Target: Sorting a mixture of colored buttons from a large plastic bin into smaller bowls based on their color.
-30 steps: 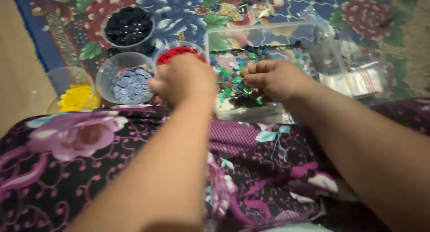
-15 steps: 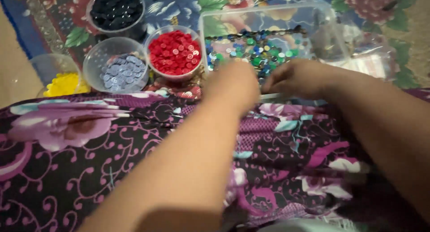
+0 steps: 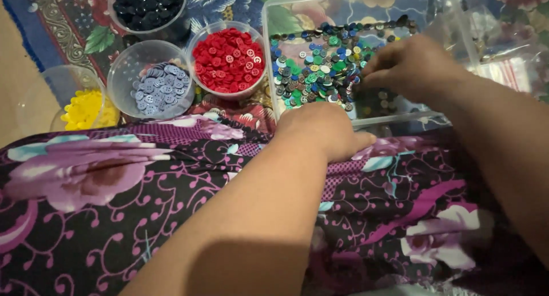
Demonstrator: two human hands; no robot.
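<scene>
My right hand (image 3: 409,67) reaches into a clear plastic box (image 3: 266,56), its fingertips bunched down on a heap of mixed green, blue and dark buttons (image 3: 311,67). Whether a button is pinched between them is hidden. My left hand (image 3: 323,130) rests curled on the purple floral cloth (image 3: 143,181) over my lap, just in front of the box's near edge, with nothing visible in it. A round clear bowl of red buttons (image 3: 229,58) stands just left of the box.
Three more clear bowls stand to the left: pale blue-grey buttons (image 3: 160,87), dark buttons (image 3: 148,4) and yellow ones (image 3: 86,108). Small clear plastic bags (image 3: 509,67) lie right of the box. All sit on a flowered carpet (image 3: 229,4).
My left hand has drawn back from over the red-button bowl to my lap by the box's front edge. My right hand has stayed among the mixed buttons.
</scene>
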